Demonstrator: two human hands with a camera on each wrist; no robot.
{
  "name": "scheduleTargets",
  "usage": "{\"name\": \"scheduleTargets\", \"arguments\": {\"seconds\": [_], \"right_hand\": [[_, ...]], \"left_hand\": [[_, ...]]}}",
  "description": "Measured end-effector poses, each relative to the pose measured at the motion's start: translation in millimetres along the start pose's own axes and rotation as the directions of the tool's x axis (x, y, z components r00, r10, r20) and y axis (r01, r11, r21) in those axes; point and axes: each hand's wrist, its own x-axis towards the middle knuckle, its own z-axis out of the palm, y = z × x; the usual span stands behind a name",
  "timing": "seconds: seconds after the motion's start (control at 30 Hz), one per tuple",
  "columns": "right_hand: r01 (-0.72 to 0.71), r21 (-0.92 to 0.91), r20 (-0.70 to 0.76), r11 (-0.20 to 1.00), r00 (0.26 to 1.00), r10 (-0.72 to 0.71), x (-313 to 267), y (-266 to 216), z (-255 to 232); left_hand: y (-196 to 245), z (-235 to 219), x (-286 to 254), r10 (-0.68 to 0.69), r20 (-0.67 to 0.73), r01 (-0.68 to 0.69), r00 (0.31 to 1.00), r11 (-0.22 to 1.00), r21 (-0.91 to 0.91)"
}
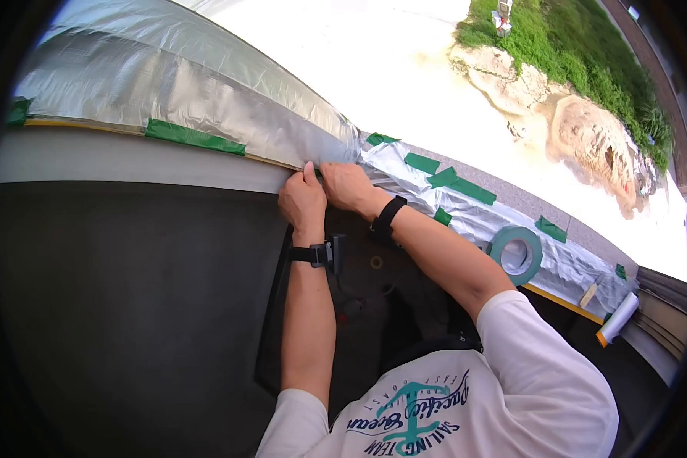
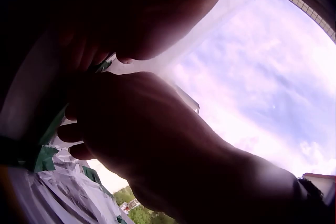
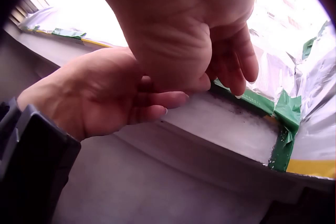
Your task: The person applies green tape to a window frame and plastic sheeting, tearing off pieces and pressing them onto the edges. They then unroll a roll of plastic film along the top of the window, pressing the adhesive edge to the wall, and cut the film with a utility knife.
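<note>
My left hand [image 1: 303, 200] and right hand [image 1: 349, 185] meet at the rim of a pale ledge, where silvery plastic sheeting [image 1: 206, 91] ends. A strip of green tape [image 3: 252, 99] runs along this rim and passes under my right hand in the right wrist view. Both hands hold the tape at their fingertips, thumbs close together. Part of the grip is hidden behind the right hand [image 3: 173, 35]. The left hand [image 3: 100, 90] comes in from the side, its fingers bent under the right palm. In the left wrist view both hands are dark against the sky.
Another green tape piece [image 1: 195, 137] fastens the sheeting farther left. A tape roll [image 1: 515, 256] rests on the taped sheeting to the right, with a small pale scraper [image 1: 588, 296] and a white film roll [image 1: 618, 319] farther along. A dark panel [image 1: 130, 290] lies below the ledge.
</note>
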Motion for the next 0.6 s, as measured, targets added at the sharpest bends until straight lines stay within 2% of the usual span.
{"name": "scheduleTargets", "arguments": {"seconds": [0.07,0.1,0.13,0.17,0.23,0.27,0.33,0.4,0.5,0.57,0.6], "right_hand": [[-0.034,0.072,-0.065,0.997,0.997,0.039,-4.4,-9.0,-6.8],[-0.032,0.071,-0.06,0.997,0.998,0.036,-8.5,-11.5,-3.6],[-0.034,0.101,-0.172,0.994,0.984,0.051,-12.8,-14.0,0.0],[-0.036,0.131,-0.285,0.991,0.956,0.072,-14.6,-15.8,3.5],[-0.076,0.106,-0.289,0.992,0.952,0.104,-13.3,-25.6,2.5],[-0.113,0.08,-0.294,0.99,0.947,0.132,-12.1,-30.2,1.4],[-0.105,0.024,-0.307,0.994,0.946,0.107,-7.7,-34.6,6.1],[-0.089,-0.042,-0.322,0.995,0.944,0.071,-1.3,-40.4,10.8],[-0.142,-0.126,-0.344,0.982,0.934,0.091,2.6,-45.7,15.5],[-0.195,-0.164,-0.348,0.967,0.929,0.128,3.1,-45.9,19.5],[-0.229,-0.174,-0.358,0.958,0.921,0.155,2.3,-50.2,19.6]], "left_hand": [[-4.9,-8.5,-7.3,0.025,0.02,-0.024,0.999,0.999,-0.032],[-13.1,-17.7,-16.5,0.005,0.111,0.006,0.994,0.994,-0.105],[-19.7,-28.4,-25.5,-0.003,0.199,0.039,0.98,0.984,-0.175],[-25.6,-38.0,-35.0,0.0,0.197,0.036,0.98,0.984,-0.177],[-40.0,-58.5,-62.4,-0.07,0.385,0.197,0.92,0.933,-0.301],[-50.9,-64.8,-75.0,-0.065,0.387,0.196,0.92,0.931,-0.308],[-80.3,-74.0,-96.4,-0.093,0.543,0.306,0.835,0.898,-0.316],[-119.9,-79.4,-116.7,-0.068,0.583,0.28,0.81,0.918,-0.282],[-174.9,-91.5,-142.7,-0.09,0.616,0.345,0.783,0.886,-0.309],[-213.8,-94.1,-158.1,-0.166,0.653,0.433,0.739,0.86,-0.271],[-233.5,-93.8,-165.5,-0.148,0.658,0.429,0.738,0.856,-0.288]]}}
